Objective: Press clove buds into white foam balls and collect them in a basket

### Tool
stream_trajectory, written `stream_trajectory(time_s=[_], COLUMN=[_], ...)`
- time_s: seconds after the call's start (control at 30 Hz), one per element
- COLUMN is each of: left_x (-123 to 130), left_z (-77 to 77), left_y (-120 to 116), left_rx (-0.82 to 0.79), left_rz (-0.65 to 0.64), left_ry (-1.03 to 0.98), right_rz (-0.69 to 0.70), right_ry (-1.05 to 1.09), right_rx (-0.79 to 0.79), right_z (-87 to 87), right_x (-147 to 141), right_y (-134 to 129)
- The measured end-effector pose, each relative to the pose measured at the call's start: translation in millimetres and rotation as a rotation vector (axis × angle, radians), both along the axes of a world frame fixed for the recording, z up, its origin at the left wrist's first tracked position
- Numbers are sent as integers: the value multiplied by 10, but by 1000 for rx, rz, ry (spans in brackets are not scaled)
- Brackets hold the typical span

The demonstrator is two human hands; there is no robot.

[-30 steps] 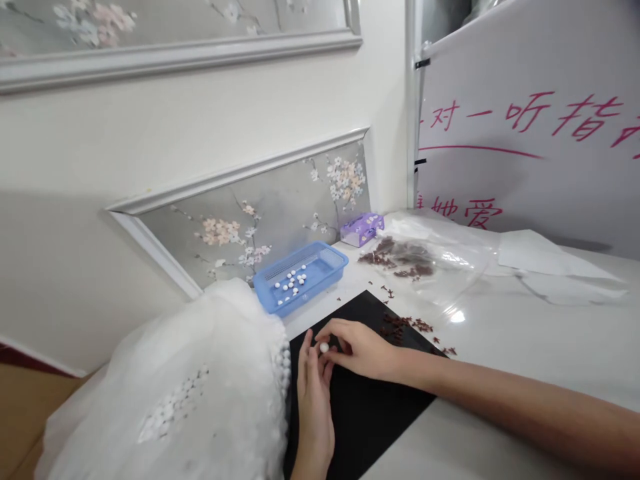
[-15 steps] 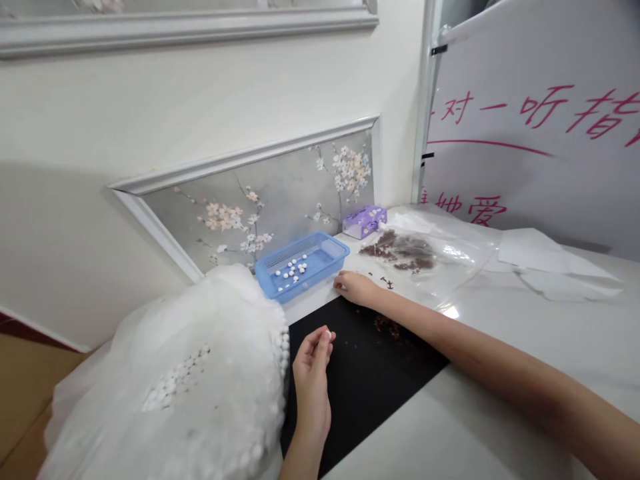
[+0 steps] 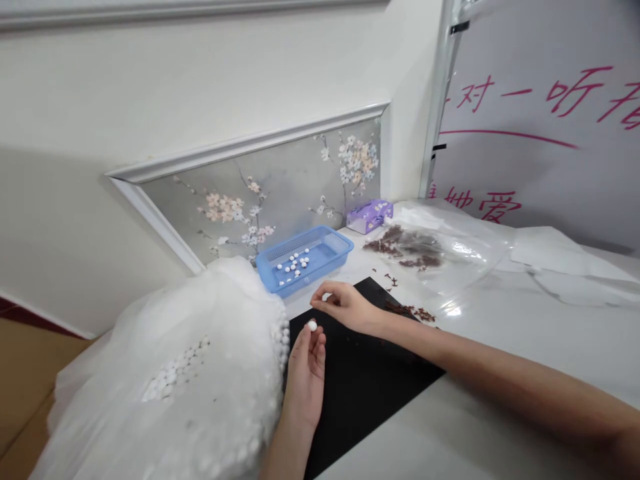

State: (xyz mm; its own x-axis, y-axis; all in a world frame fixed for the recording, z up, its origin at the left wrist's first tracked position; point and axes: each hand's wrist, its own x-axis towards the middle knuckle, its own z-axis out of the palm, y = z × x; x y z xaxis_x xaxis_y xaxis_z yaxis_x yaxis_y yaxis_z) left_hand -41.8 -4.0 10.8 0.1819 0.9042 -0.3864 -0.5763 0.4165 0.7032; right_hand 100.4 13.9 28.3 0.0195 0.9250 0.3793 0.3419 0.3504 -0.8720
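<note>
My left hand point(image 3: 307, 373) pinches a small white ball point(image 3: 313, 325) between thumb and fingers, over the black mat point(image 3: 360, 400). Just above and to the right of the ball, my right hand point(image 3: 345, 307) has its thumb and forefinger pressed together; whatever they hold is too small to make out. Behind both hands, a blue basket point(image 3: 327, 270) holds several white balls point(image 3: 294, 267). Small reddish-brown pieces point(image 3: 413, 312) lie at the mat's right edge, with a few more on the white table behind.
A large clear bag of white balls point(image 3: 200, 373) fills the left side. Farther back are a purple tissue pack point(image 3: 370, 215) and an open plastic bag with brown pieces point(image 3: 425, 257). A wall panel and a white banner stand behind.
My right hand has come back from near the basket's corner to beside the ball in my left hand. The ball now shows more fully at the left fingertips. The view has shifted slightly.
</note>
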Motion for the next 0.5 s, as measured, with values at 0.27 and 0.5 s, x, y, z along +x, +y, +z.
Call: stream_trajectory(time_s=[0.27, 0.5], left_x=[-6, -6], left_z=[-20, -47], left_y=[9, 24], left_rx=[6, 33], left_rz=[-26, -24], left_ry=[-32, -106], right_rz=[55, 97], right_ry=[36, -9], right_rx=[121, 152], right_z=[-82, -99], right_x=[-93, -112], right_y=[-32, -73])
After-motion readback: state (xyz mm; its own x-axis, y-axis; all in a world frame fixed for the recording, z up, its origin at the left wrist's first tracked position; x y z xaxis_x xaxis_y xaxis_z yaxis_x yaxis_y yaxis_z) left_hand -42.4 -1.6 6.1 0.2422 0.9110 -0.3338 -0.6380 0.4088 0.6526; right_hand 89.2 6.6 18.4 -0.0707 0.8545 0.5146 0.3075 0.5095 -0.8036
